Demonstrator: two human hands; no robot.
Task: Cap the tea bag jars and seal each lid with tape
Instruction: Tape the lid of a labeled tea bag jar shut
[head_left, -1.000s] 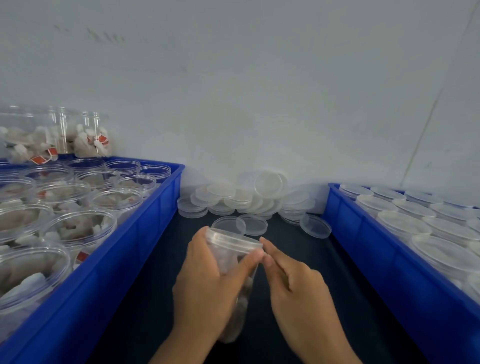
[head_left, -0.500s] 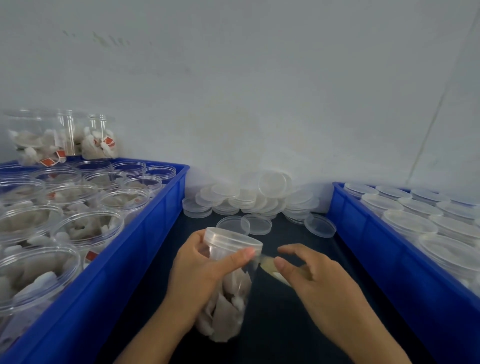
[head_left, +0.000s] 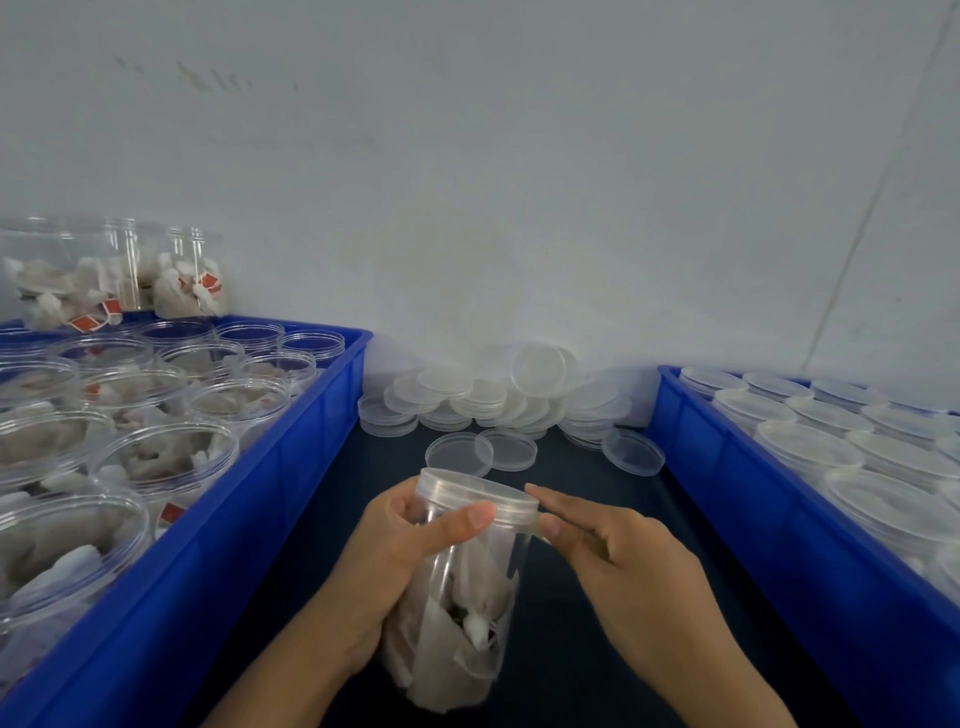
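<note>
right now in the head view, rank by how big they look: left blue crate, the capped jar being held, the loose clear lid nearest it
1. Left blue plastic crate
2. Capped clear jar of tea bags
3. Loose clear lid

The jar lies nearest the camera, which inflates it.

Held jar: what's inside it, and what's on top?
Inside the held jar: pale tea bags, piled in the lower half. The left hand hides part of them. On top sits a clear lid, touched by the right hand.

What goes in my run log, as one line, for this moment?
left hand grips capped clear plastic tea bag jar | right hand fingertips at translucent lid rim | tape unclear
</note>
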